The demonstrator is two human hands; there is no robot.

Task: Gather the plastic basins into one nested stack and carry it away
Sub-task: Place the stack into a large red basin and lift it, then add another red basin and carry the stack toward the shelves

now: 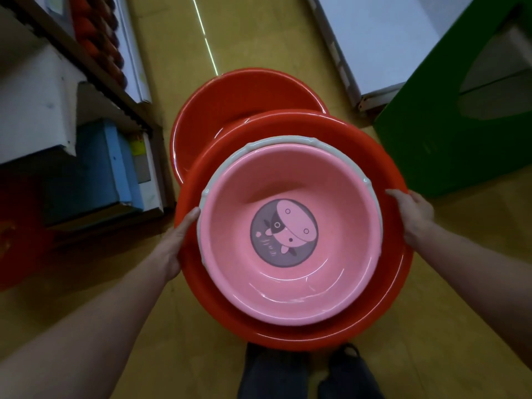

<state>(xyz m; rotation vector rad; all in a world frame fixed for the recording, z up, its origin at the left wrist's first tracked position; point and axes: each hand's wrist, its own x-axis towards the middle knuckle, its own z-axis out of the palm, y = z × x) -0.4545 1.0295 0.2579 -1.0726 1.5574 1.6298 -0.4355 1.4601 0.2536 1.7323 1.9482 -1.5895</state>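
I hold a nested stack in front of me above the floor. A pink basin [288,289] with a round cartoon print sits inside a pale grey-rimmed basin [276,142], and both sit inside a large red basin [316,332]. My left hand [178,240] grips the red basin's left rim, thumb on top. On the opposite rim my right hand [414,217] grips the same way. A second red basin [230,102] lies on the yellow floor just beyond the stack, partly hidden by it.
Shelving with boxes and a blue carton [95,168] lines the left side. A green panel [449,116] and a white board [374,44] stand at the right. Part of another red object [14,234] shows at the far left edge. My legs [302,375] are below the stack.
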